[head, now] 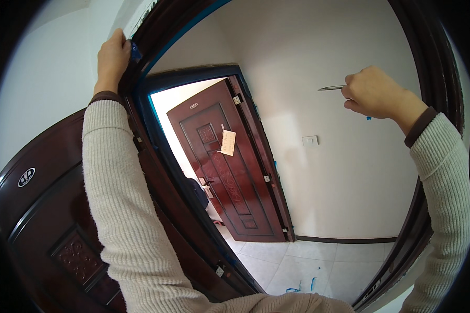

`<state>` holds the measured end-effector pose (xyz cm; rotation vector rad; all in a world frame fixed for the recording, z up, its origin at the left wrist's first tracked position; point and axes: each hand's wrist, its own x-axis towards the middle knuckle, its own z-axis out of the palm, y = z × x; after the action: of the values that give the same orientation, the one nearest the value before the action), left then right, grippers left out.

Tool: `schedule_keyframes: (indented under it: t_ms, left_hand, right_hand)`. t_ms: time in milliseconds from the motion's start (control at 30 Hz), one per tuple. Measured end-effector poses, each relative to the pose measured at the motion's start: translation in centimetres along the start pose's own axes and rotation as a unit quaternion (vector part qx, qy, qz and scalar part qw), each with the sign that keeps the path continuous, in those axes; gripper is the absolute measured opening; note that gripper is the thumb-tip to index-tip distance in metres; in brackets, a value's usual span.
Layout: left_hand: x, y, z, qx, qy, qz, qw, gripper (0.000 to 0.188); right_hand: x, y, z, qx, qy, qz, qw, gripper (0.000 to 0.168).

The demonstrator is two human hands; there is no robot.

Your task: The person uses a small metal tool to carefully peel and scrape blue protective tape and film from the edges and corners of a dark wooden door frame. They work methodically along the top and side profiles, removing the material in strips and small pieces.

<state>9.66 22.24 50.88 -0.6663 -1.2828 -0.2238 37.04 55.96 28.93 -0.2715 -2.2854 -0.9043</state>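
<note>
My left hand point(114, 56) is raised to the upper left corner of the dark red door frame point(156, 33). Its curled fingers close on a crumpled piece of blue plastic film point(135, 52) at the frame's edge; the fingertips are hidden. A strip of blue film point(180, 33) runs along the inner edge of the frame. My right hand point(370, 94), held up in the doorway, is shut on a thin, pointed metal tool point(331, 88). The tool points left and its handle is hidden in my fist, so its exact kind cannot be told.
A dark red door leaf point(43, 219) stands at my left. Beyond the frame, another carved door point(219, 164) is ajar, with a paper tag point(228, 143) bearing writing. A light switch point(310, 141) is on the white wall. Blue film scraps point(312, 283) lie on the tiled floor point(297, 270).
</note>
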Motion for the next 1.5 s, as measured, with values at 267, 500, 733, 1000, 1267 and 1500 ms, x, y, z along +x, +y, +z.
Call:
schedule_keyframes:
  t_ms: [267,500,733,1000,1267,1500]
  left_hand:
    - [-3.2,-6.2,0.5,0.058,0.037,-0.16,0.985,0.019]
    - [-6.5,-12.4,-0.7,0.156,0.046,-0.253,0.954,0.02]
    - [-11.7,-18.4,-4.4,0.216,0.13,-0.285,0.925,0.021]
    - [-14.7,-22.0,-9.4,0.272,0.119,-0.203,0.933,0.019]
    - [-14.5,-21.6,-12.1,0.162,0.226,-0.2,0.939,0.021]
    - [-13.5,-17.0,-7.5,-0.696,0.087,-0.159,0.695,0.011]
  right_hand:
    - [0.1,0.4,0.5,-0.01,0.015,-0.023,1.0,0.022]
    - [0.2,0.3,0.3,0.001,0.007,-0.011,1.0,0.021]
    - [0.3,-0.1,0.2,0.011,-0.02,0.009,1.0,0.021]
    - [0.1,-0.1,-0.1,0.023,-0.005,0.027,0.999,0.02]
    - [-0.2,-0.5,-0.2,0.011,0.015,0.038,0.999,0.018]
    - [0.0,0.1,0.0,0.014,0.035,0.022,0.999,0.014]
